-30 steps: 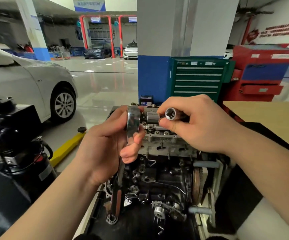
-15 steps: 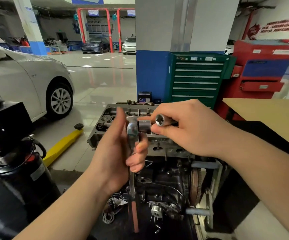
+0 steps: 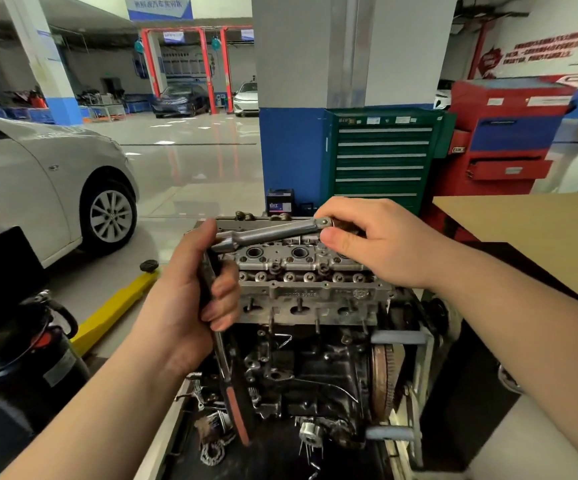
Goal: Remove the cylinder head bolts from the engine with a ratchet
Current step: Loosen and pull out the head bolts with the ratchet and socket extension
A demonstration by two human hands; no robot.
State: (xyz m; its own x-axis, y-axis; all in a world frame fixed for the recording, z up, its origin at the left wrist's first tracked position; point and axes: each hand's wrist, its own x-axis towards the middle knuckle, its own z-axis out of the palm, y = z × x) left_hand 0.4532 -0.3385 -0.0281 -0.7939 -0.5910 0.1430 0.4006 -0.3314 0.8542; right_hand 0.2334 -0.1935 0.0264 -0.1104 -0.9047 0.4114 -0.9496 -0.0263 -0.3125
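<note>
**Ratchet and extension held in both hands above the cylinder head**

At the centre of the frame the left hand (image 3: 190, 299) has its fingers curled round the ratchet (image 3: 216, 306), whose handle runs down and slightly right towards the lower middle, ending in a reddish grip. From the ratchet's head, a silver extension bar (image 3: 266, 233) reaches right and slightly up across the middle of the frame. The right hand (image 3: 381, 244) pinches the far end of that bar between thumb and curled fingers; whether a socket sits there cannot be told, since the fingers cover it.

Just below and behind both hands stands the engine (image 3: 308, 362), with the cylinder head (image 3: 301, 275) on top, its round bores and a row of small fasteners showing. The tool is held above the head, not seated on any bolt that can be seen.

A green tool cabinet (image 3: 381, 157) stands upper right of centre, a red cabinet (image 3: 509, 140) beside it, and a silver car (image 3: 38, 188) at the left edge.
</note>
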